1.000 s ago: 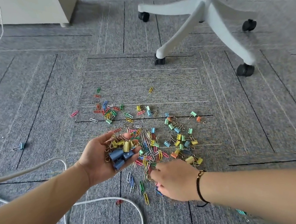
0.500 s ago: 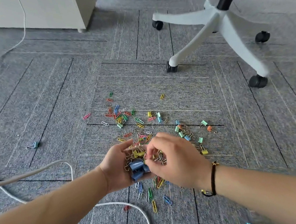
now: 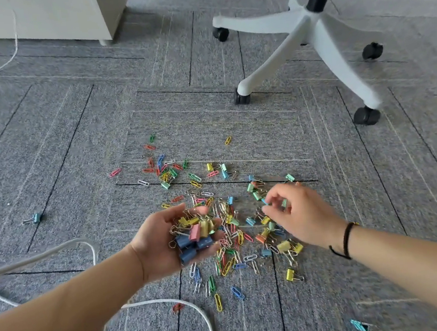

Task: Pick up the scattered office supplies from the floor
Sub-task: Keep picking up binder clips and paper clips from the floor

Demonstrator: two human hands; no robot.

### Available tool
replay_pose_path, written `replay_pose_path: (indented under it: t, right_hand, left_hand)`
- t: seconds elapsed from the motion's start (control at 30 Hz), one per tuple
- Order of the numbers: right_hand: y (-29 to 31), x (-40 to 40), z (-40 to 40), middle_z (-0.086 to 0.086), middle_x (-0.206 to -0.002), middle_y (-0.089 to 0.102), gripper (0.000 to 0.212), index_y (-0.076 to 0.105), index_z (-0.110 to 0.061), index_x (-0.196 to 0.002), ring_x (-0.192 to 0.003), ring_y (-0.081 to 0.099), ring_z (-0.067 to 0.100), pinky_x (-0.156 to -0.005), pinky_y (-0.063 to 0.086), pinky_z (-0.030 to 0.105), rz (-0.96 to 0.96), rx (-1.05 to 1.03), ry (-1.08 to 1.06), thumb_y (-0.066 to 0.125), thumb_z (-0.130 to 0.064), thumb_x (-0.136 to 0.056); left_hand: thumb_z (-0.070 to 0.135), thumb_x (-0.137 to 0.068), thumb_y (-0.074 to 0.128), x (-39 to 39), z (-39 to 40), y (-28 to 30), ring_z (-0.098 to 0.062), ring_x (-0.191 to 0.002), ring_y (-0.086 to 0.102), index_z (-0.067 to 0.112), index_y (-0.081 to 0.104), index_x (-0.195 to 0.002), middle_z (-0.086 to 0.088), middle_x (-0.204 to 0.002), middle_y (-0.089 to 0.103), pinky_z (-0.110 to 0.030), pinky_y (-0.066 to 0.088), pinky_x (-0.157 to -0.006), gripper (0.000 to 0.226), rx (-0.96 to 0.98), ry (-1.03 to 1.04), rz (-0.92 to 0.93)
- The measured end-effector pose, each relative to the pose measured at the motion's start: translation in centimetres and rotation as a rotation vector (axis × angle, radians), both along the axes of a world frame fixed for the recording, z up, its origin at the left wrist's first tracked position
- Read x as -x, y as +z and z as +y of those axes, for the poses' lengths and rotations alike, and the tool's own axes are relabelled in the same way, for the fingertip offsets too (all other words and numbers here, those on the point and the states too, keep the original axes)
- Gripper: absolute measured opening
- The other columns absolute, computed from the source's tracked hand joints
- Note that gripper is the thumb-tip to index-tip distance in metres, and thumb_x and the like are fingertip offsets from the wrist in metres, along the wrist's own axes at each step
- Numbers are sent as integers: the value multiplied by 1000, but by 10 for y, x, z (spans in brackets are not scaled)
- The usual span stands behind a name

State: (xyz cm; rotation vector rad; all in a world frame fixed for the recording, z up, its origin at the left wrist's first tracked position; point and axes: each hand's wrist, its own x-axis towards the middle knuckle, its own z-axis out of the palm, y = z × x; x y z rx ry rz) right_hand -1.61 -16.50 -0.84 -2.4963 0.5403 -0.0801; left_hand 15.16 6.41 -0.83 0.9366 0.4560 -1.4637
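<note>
Now my left hand (image 3: 159, 245) cups binder clips (image 3: 193, 235), right hand (image 3: 299, 214) pinches blue clip (image 3: 265, 201); open carpet (image 3: 207, 118) between clip scatter (image 3: 239, 237), chair base (image 3: 305, 25).

chair base (image 3: 314, 31) beyond clips (image 3: 227, 234), well apart

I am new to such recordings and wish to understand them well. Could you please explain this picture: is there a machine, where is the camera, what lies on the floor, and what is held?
There is no machine here: a person works with bare hands. The one picture comes from a camera worn on the head, looking down. The left hand, palm up, cups a handful of binder clips. The right hand reaches over the pile of coloured paper clips and binder clips on the grey carpet. Its fingers curl at a small blue clip, but whether they grip it I cannot tell. A white cable lies near, and a chair base stands behind.
</note>
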Motion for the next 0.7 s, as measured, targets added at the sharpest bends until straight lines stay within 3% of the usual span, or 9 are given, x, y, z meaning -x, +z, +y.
replay_pose_path:
  t: [0.1,0.2,0.33,0.5,0.7]
  right_hand:
    - [-16,26,-22,-14,-85,65,18,66,-26,-104,-58,53,-1,-50,37,14,237,-16,-87,72,-36,-90]
    - [-18,32,-23,-14,-94,63,23,62,-32,-109,-64,53,-1,-50,37,15,352,27,-61,70,-41,-90]
    - [-19,18,-13,-14,-94,58,27,60,-33,-108,-80,59,8,-70,54,31,345,31,8,68,-50,-88]
    - [-22,4,0,-9,-81,64,33,59,-32,-97,-72,59,6,-65,51,31,415,30,66,66,-62,-84]
    - [-31,-1,21,-10,-92,68,21,62,-30,-108,-81,64,10,-79,57,35,481,46,177,62,-45,-93]
  left_hand:
    - [36,-101,42,4,-6,-2,-41,-96,71,6,61,-114,-28,-119,68,-56,56,-84,38,-20,-7,-32]
    - [38,-103,39,11,-15,-4,-40,-90,72,7,66,-101,-26,-106,70,-54,60,-80,41,-36,2,-77]
    - [40,-104,38,15,-17,-3,-41,-94,72,6,69,-103,-28,-110,70,-55,62,-78,46,-44,1,-85]
    - [38,-102,43,11,-14,5,-41,-94,71,3,73,-99,-29,-121,67,-56,57,-81,46,-12,-3,-44]
    - [38,-100,42,10,-16,14,-39,-89,71,6,60,-115,-27,-115,68,-50,62,-69,40,10,-10,7]
